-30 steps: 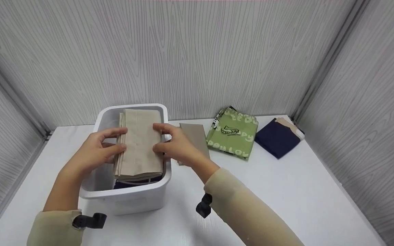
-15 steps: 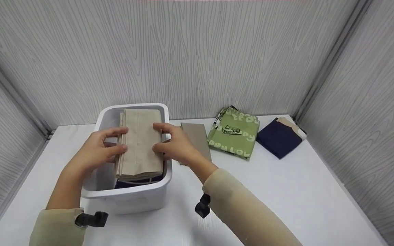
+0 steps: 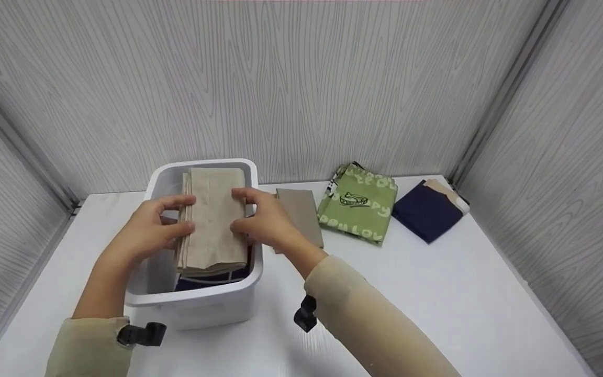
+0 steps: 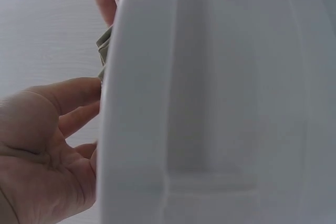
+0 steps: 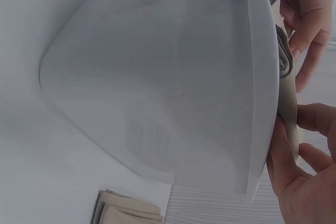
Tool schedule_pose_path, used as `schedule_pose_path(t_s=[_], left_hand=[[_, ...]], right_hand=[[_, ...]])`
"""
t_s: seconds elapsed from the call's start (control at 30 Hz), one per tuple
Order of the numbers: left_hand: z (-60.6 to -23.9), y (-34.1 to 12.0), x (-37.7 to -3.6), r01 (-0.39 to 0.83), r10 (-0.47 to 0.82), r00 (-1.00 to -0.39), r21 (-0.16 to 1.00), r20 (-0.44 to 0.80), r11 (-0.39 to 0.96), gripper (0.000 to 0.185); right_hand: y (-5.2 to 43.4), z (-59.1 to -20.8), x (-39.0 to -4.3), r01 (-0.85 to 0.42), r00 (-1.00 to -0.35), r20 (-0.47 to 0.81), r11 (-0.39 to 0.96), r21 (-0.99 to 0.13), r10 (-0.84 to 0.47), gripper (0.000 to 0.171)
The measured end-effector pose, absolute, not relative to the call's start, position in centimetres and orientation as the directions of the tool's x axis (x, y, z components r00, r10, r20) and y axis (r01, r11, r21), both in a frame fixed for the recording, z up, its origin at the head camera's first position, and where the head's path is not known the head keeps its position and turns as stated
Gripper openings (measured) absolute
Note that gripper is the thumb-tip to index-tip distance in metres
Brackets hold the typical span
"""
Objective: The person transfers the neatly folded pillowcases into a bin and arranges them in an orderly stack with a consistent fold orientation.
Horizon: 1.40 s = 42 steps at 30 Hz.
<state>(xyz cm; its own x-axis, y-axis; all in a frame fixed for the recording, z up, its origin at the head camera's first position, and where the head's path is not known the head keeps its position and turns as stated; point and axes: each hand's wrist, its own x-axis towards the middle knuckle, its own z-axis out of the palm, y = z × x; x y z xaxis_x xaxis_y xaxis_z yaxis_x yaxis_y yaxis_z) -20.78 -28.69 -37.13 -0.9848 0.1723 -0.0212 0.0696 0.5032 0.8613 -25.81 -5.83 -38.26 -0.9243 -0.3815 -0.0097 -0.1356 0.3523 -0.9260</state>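
A folded beige cloth (image 3: 213, 220) lies on top of the pile inside the white plastic bin (image 3: 197, 301). My left hand (image 3: 149, 230) grips its left edge, thumb and fingers curled round it. My right hand (image 3: 262, 220) grips the right edge the same way. A dark blue cloth (image 3: 204, 280) shows under the beige one at the bin's near end. In the left wrist view the bin wall (image 4: 220, 108) fills most of the frame, with my left hand (image 4: 47, 145) beside it. The right wrist view shows the bin's outer wall (image 5: 157, 77) and the beige cloth (image 5: 286, 108) between my fingers.
On the white table, right of the bin, lie a folded grey-beige cloth (image 3: 301, 212), a folded green printed cloth (image 3: 359, 207) and a folded navy cloth (image 3: 430, 209). Grey panelled walls close off the back and both sides.
Both hands hold the beige cloth in the same place; my right hand and arm have shifted slightly to the left.
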Motion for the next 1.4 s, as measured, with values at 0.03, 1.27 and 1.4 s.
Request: schedule_pose_path(t_s=[0.03, 1.27, 1.4], left_hand=[[-37.1, -28.7, -20.8, 0.067, 0.172, -0.985, 0.861, -0.023, 0.504, 0.06], [-37.9, -29.2, -20.8, 0.045, 0.095, -0.995, 0.768, -0.02, 0.639, 0.057], [-38.1, -29.2, -21.1, 0.048, 0.087, -0.996, 0.742, -0.014, 0.668, 0.056]], right_hand=[[-5.9, -38.2, -25.8, -0.138, -0.925, -0.01, 0.362, -0.922, -0.379, 0.067], [-8.1, -38.5, -26.0, -0.261, -0.937, 0.047, 0.606, -0.751, -0.346, 0.078], [-8.2, -38.6, -26.1, -0.278, -0.937, 0.063, 0.622, -0.732, -0.344, 0.079]])
